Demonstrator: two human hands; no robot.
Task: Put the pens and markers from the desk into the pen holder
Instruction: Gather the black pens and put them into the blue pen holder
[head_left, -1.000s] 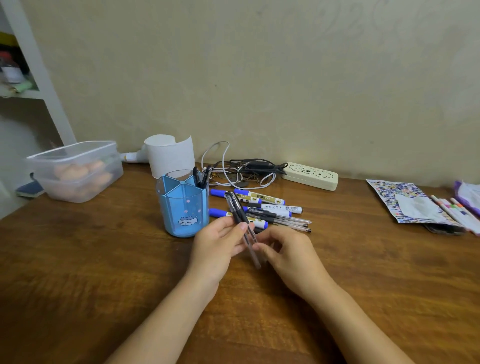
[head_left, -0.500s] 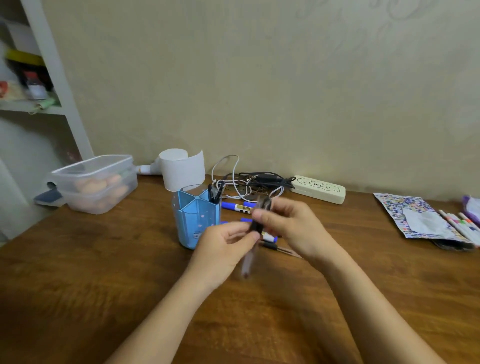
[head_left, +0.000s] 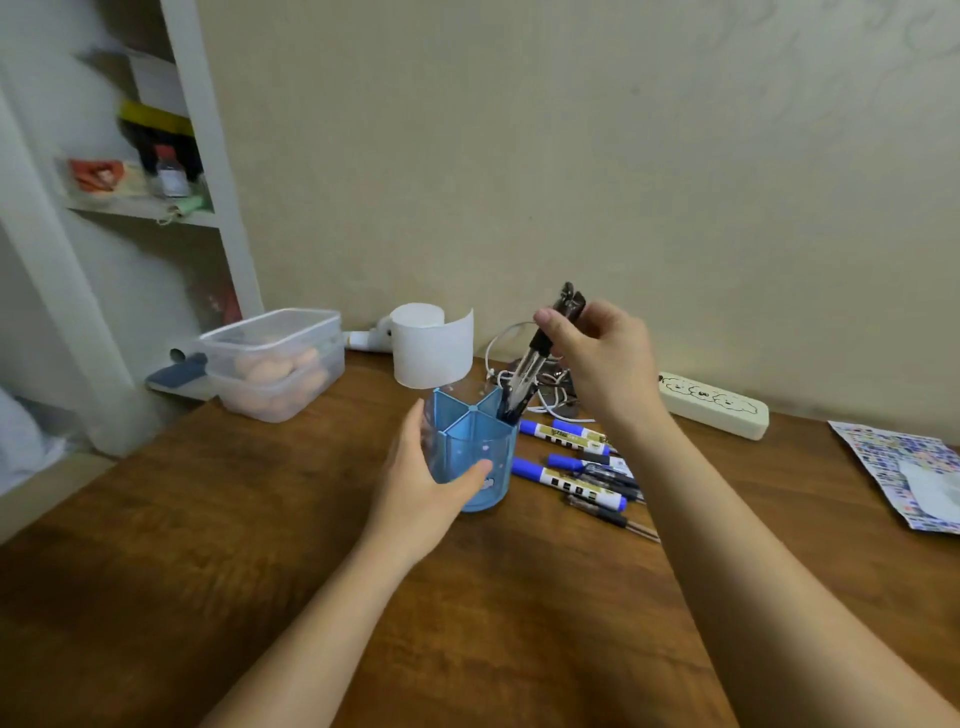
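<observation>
A blue pen holder (head_left: 475, 444) with inner dividers stands upright on the wooden desk (head_left: 208, 545). My left hand (head_left: 421, 478) wraps around its left and front side. My right hand (head_left: 597, 353) is above and to the right of it, pinching a small bunch of black pens (head_left: 524, 374) near their tops; their lower ends are inside the holder's back right compartment. Several blue-capped markers and black pens (head_left: 576, 473) lie on the desk just right of the holder.
A clear lidded food box (head_left: 275, 364) sits at the back left, a white paper roll (head_left: 431, 345) behind the holder, tangled cables (head_left: 550, 395) and a power strip (head_left: 714, 405) by the wall. A patterned packet (head_left: 904, 467) lies at the right. White shelves (head_left: 130, 156) stand left.
My right hand has lifted the black pens from in front of me up over the holder and lowered their tips into it. My left hand let go of the pens and took the holder.
</observation>
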